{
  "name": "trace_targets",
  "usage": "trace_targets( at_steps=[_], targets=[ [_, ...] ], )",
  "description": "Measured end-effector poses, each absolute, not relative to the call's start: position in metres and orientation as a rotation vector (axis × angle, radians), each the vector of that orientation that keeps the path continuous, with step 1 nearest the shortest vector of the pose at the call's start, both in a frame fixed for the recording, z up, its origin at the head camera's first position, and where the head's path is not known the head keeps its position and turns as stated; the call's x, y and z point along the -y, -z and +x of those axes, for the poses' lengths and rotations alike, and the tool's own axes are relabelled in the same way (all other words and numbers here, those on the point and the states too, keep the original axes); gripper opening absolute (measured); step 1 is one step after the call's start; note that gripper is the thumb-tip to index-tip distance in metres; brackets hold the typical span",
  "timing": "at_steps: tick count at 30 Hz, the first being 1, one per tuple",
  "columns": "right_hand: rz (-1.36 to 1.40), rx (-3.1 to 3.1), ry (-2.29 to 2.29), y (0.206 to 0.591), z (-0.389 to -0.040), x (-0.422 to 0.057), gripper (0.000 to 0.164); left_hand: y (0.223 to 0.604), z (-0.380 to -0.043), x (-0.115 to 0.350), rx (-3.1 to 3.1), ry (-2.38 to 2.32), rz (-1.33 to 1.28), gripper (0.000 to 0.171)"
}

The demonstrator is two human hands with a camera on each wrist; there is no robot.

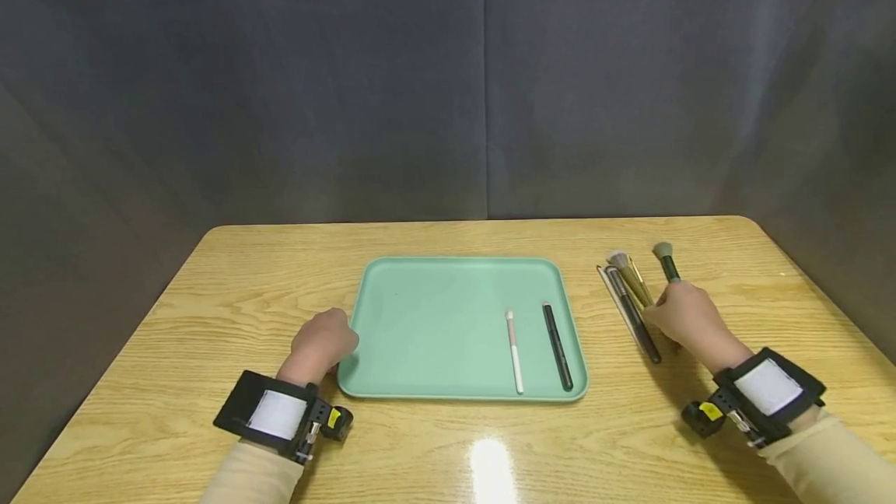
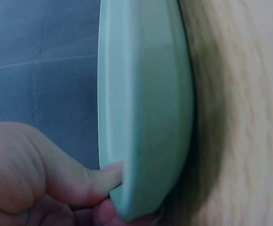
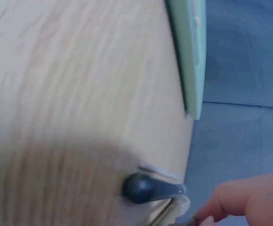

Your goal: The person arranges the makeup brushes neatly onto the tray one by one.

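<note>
My left hand (image 1: 324,342) grips the left rim of a mint-green tray (image 1: 427,333), thumb over the edge and fingers beneath, as the left wrist view shows. At the right of the table, my right hand (image 1: 687,319) pinches the handle of a gold makeup brush (image 1: 630,274) between thumb and finger. A thinner gold brush (image 1: 638,271) lies close beside it. A green-handled brush (image 1: 668,261) runs under that hand, its lower part hidden. Just left of the fingertips lie a dark-handled brush (image 1: 633,316) and a slim white brush (image 1: 617,303).
Inside the tray's right side lie a pink-and-white brush (image 1: 514,352) and a black brush (image 1: 558,348). The wooden table (image 1: 266,271) ends at a dark grey cloth backdrop (image 1: 336,99). Each wrist carries a strapped camera.
</note>
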State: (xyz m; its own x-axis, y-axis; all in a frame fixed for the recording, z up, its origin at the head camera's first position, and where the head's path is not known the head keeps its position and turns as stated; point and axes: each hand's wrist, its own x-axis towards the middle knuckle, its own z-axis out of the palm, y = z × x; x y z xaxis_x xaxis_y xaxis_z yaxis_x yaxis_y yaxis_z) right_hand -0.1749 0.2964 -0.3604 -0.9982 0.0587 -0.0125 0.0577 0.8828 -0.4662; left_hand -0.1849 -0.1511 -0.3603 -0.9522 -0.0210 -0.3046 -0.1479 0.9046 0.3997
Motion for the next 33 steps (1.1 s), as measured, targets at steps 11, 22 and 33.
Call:
trace_targets(
  at_steps=[11, 22, 33],
  targets=[
    [-0.148, 2.965, -0.879, 0.349, -0.173, -0.291, 0.015, 0.362, -0.184, 0.152, -2.781, -0.624, -0.114, 0.019],
    [-0.081, 2.862, -1.354, 0.348, -0.174, -0.277, 0.028, 0.36, -0.183, 0.151, -2.783, -0.637, -0.109, 0.016],
    [-0.015, 2.864, -1.603, 0.352, -0.174, -0.271, 0.051, 0.358, -0.184, 0.151, -2.778, -0.614, -0.105, 0.017]
  ],
)
